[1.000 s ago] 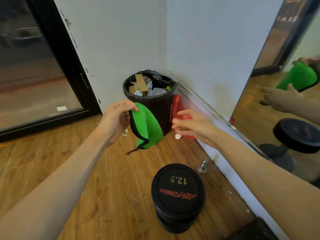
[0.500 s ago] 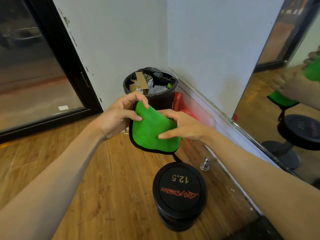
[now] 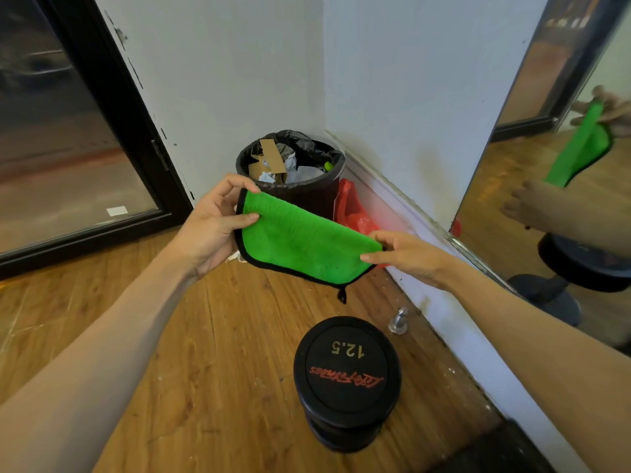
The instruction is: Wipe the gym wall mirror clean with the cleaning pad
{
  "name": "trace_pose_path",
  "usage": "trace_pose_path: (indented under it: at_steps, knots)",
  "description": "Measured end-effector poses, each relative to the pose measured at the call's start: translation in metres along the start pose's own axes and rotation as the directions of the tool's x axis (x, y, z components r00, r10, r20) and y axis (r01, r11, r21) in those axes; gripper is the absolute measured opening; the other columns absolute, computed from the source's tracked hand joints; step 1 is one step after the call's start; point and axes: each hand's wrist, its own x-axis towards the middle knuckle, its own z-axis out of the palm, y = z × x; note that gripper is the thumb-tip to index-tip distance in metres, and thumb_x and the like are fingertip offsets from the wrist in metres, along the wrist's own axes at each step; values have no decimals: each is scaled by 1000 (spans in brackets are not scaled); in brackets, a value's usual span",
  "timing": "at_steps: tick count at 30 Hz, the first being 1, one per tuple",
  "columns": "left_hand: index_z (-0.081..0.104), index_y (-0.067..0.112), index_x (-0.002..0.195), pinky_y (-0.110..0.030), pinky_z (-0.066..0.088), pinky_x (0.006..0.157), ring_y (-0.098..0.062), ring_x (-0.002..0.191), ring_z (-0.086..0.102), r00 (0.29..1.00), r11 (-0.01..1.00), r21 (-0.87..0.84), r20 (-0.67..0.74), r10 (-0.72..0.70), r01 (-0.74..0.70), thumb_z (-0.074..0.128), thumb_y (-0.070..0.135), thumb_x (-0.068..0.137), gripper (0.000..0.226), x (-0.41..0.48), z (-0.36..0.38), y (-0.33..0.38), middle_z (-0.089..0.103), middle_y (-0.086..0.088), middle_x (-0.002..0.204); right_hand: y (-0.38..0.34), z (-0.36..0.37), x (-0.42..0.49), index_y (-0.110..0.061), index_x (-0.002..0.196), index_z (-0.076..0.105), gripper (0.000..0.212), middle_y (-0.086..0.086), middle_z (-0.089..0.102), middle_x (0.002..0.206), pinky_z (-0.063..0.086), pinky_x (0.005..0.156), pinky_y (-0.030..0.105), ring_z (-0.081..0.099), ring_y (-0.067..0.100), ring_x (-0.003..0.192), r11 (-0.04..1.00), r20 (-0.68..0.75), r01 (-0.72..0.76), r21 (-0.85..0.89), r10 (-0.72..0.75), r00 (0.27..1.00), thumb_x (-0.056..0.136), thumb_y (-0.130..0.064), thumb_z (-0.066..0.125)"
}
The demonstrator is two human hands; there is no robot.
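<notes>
The wall mirror occupies the right side of the view, mounted above a white skirting board, and it has no contact with the pad at this moment; the task is judged to be at the preparation step, with wiping not yet begun. The cleaning pad, a green microfibre cloth with black edging and a small black loop at its lower corner, is held in the air, spread flat between both hands in front of the waste bin and above the wooden floor. The left hand pinches the pad's left edge between thumb and fingers; the right hand pinches the right edge. The next move calls for one hand to take the pad flat against its palm, swing right, and press it to the glass. The dumbbell standing on end below the pad reads "12.5" in yellow. A red script logo beneath reads approximately "LifeFitness"; this is not certain.
</notes>
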Motion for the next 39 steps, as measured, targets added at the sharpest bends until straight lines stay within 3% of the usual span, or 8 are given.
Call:
trace_pose_path:
  at_steps: [3,7,16,22,27,31,35,39]
  knots:
    - [63,18,117,-32,65,81,-19,102,73,986,997,74,-166,2,11,56,-19,95,43,3,2,-10,68,-5,113,-8,-3,2,-6,118,62,16,7,69,122,60,89,37,71,21,106,962,-87,-11,271,36,996,101,-9,63]
    - [68,12,108,-38,63,93,-30,107,73,938,975,212,-345,15,63,71,-9,92,27,5,10,-27,73,-5,106,-25,0,3,-3,114,65,16,9,73,99,56,58,29,70,20,79,959,-235,14,283,55,970,98,-6,67]
    - [60,11,107,-55,61,90,-33,105,76,979,973,196,-186,-83,120,61,9,105,3,2,58,-45,79,-12,108,-68,32,13,-19,101,73,18,-6,77,91,57,80,25,74,10,88,942,-346,218,257,-121,930,88,-7,79]
    - [62,4,125,-42,64,84,-32,111,74,974,991,-66,-191,-124,114,58,13,106,21,-1,77,-32,72,-21,123,-79,45,10,-22,123,72,29,4,72,113,62,80,27,71,12,102,936,-233,306,174,-262,936,99,-7,66]
    - [63,8,116,-34,64,76,-22,99,77,964,993,-69,-243,-112,98,67,7,100,17,-2,71,-33,78,-9,108,-72,40,14,-43,131,65,42,-6,55,116,50,87,21,56,0,101,929,-171,333,-162,-359,917,101,-14,63]
    - [63,6,114,-32,63,73,-22,98,76,963,981,-158,-225,-148,113,55,-1,105,15,-2,64,-36,77,-10,108,-52,34,13,-67,138,45,66,-14,46,128,43,110,41,47,9,121,934,-233,273,-230,-325,917,94,-28,75]
    - [63,6,118,-35,65,73,-23,97,77,976,951,-273,-124,-182,143,50,0,106,18,-6,63,-33,78,-13,111,-44,35,7,-53,155,31,81,-5,63,132,55,103,40,66,8,117,978,-178,198,71,-183,967,94,-23,76]
    - [62,9,116,-35,65,68,-20,89,77,937,940,-230,-181,-297,254,49,5,110,15,-29,73,-42,78,-10,105,-43,40,-15,-35,149,46,61,-4,78,112,59,89,30,73,13,108,949,-133,92,302,-54,990,98,-9,68]
